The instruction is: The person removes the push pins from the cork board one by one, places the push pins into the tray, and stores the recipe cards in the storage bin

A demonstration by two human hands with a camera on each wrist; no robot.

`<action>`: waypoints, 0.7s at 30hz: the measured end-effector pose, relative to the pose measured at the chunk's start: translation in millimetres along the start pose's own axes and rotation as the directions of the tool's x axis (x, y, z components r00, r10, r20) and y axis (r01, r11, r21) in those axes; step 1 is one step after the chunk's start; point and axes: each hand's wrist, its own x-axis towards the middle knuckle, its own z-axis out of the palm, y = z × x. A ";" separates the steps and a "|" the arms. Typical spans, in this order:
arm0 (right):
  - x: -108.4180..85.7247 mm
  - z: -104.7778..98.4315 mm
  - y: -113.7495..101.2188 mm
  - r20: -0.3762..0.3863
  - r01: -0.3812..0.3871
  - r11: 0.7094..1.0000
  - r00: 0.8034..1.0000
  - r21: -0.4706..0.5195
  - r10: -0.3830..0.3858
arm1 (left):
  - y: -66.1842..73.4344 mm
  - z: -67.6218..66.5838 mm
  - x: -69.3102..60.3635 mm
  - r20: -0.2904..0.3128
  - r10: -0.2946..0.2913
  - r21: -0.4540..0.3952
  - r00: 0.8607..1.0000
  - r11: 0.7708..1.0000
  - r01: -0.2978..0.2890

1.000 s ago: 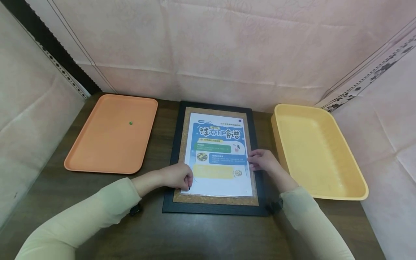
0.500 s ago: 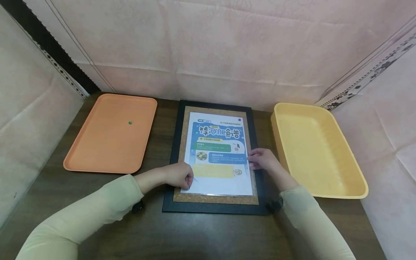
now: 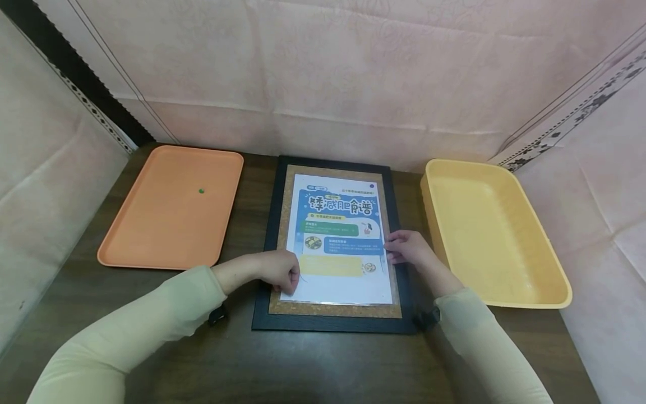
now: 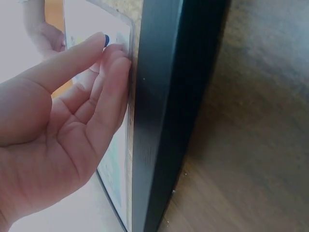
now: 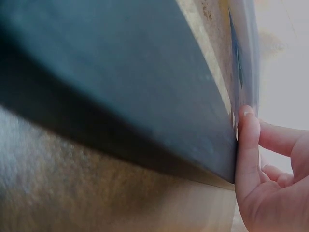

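Observation:
A printed sheet (image 3: 339,235) with a clear plastic margin lies on a cork board (image 3: 282,238) with a black frame (image 3: 328,324). My left hand (image 3: 279,269) is at the sheet's lower left corner. Between its thumb and forefinger it pinches a small dark blue pushpin (image 4: 106,40), whose tip is hidden by the fingers. At the sheet's right edge, my right hand (image 3: 410,247) rests with its fingertips on the margin. In the right wrist view, the fingers (image 5: 248,140) lie along the edge of the sheet beside the black frame.
An orange tray (image 3: 171,224) with one small green piece (image 3: 201,191) on it stands to the left. On the right is a deep yellow bin (image 3: 497,235). Pale cloth walls (image 3: 323,84) enclose the back and sides of the brown table (image 3: 282,370).
My left wrist and forearm have shifted slightly to the right and up, while the left fingers stay at the corner. The right hand and the sheet have not visibly moved.

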 end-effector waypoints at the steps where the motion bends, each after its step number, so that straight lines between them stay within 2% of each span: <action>1: -0.1 0.1 -0.3 0.000 0.001 1.000 1.000 0.001 -0.001 | 0.3 -0.4 0.0 0.002 -0.002 -0.002 1.000 1.000 0.002; 7: -1.7 0.8 -1.9 -0.001 0.004 1.000 1.000 -0.002 -0.004 | -1.5 -2.0 -0.8 0.006 -0.010 -0.035 1.000 0.999 0.010; 13: -2.3 1.1 -2.0 -0.006 0.009 1.000 1.000 0.007 -0.009 | -8.0 -5.5 -0.9 0.002 -0.002 -0.110 1.000 0.994 0.002; 16: -2.2 1.3 -1.7 -0.008 0.009 1.000 1.000 0.010 -0.009 | -12.9 -10.4 -1.8 -0.034 -0.009 -0.171 0.999 0.985 0.003; 21: -3.0 1.0 -1.5 -0.016 0.008 1.000 1.000 0.008 -0.008 | -17.8 -26.8 -9.7 -0.124 -0.017 -0.266 0.992 0.964 -0.017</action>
